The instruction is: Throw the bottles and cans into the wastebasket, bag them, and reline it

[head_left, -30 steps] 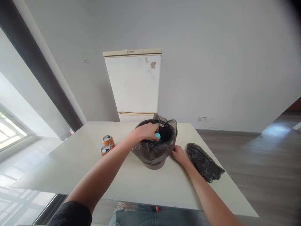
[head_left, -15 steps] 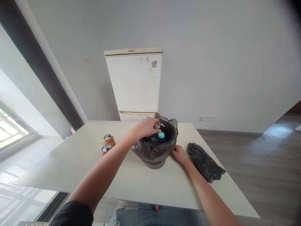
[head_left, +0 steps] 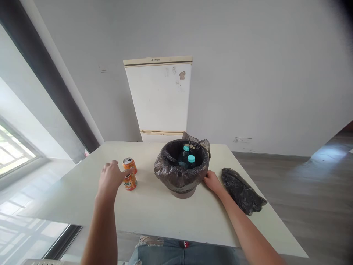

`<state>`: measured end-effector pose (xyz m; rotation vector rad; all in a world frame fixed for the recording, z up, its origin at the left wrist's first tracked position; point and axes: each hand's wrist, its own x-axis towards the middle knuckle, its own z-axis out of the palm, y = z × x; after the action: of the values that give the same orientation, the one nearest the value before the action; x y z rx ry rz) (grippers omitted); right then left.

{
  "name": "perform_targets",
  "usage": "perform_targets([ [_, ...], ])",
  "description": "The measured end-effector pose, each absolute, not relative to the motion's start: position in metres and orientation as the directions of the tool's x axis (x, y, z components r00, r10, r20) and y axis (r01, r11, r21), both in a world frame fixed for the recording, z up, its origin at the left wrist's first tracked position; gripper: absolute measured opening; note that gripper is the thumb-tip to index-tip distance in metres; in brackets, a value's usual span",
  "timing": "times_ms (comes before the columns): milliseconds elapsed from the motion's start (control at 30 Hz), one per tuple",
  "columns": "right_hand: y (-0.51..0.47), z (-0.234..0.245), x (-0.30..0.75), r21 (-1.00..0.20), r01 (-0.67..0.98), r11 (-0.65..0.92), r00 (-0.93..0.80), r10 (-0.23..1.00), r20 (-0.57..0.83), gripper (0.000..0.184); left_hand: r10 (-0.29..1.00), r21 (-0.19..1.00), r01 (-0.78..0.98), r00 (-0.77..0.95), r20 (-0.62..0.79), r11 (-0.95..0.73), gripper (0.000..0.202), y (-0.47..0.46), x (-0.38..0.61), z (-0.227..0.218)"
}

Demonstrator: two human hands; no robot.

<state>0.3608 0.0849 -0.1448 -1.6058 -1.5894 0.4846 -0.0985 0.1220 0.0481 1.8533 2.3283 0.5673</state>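
Observation:
My left hand (head_left: 110, 177) is beside two orange drink cans, its thumb and fingers apart. The thumb reaches over the top of the nearer can (head_left: 130, 183); I cannot tell whether it touches. Just behind stands the farther can (head_left: 133, 165), upright. A trash bin (head_left: 183, 193) is in the middle of the table, lined with a black garbage bag (head_left: 180, 180) folded over its rim. Inside are two bottles with turquoise caps (head_left: 191, 159). My right hand (head_left: 211, 181) is closed at the bin's right side, against the bag's edge, its fingertips partly hidden.
A crumpled black plastic bag (head_left: 242, 191) lies near the right edge of the pale table (head_left: 165, 217). Beyond the far edge stands a white refrigerator (head_left: 160, 97) against the grey wall. A window (head_left: 16, 147) is on the left.
My left hand has let go of a bottle cap in the bin and moved left to the cans, opening. My right hand stays at the bin's side.

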Motion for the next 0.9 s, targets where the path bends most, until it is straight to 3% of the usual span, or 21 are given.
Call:
perform_targets([
  [100,0.085,-0.145,0.361,-0.751,0.648,0.123,0.128,0.955,0.267,0.028,0.973,0.232,0.946,-0.231,-0.010,0.227,0.059,0.140,-0.097,0.015],
  [167,0.085,-0.144,0.361,-0.750,0.649,0.125,0.125,0.955,0.268,0.028,0.973,0.221,0.947,-0.224,-0.059,0.232,0.048,0.145,-0.095,0.003],
  [300,0.084,-0.144,0.361,-0.750,0.650,0.121,0.129,0.955,0.266,0.028,0.977,0.242,0.947,-0.208,-0.036,0.211,0.033,0.134,-0.094,0.010],
  [433,0.083,-0.143,0.360,-0.756,0.643,0.121,0.129,0.956,0.263,0.029,0.947,0.368,0.920,-0.228,0.228,0.133,0.038,0.090,-0.086,0.062],
  [567,0.082,-0.141,0.359,-0.759,0.639,0.121,0.121,0.959,0.255,0.029,0.795,0.509,0.849,-0.211,0.569,-0.139,0.048,0.040,-0.052,0.126],
  [667,0.082,-0.140,0.359,-0.760,0.638,0.120,0.116,0.962,0.249,0.028,0.739,0.550,0.729,-0.091,0.668,-0.407,0.051,0.032,-0.015,0.156],
  [767,0.083,-0.140,0.359,-0.759,0.640,0.119,0.116,0.962,0.248,0.028,0.774,0.500,0.663,0.197,0.602,-0.558,0.047,0.055,0.019,0.167],
  [900,0.083,-0.139,0.359,-0.762,0.636,0.123,0.111,0.962,0.248,0.029,0.776,0.427,0.651,0.564,0.281,-0.627,0.047,0.102,0.048,0.168],
])
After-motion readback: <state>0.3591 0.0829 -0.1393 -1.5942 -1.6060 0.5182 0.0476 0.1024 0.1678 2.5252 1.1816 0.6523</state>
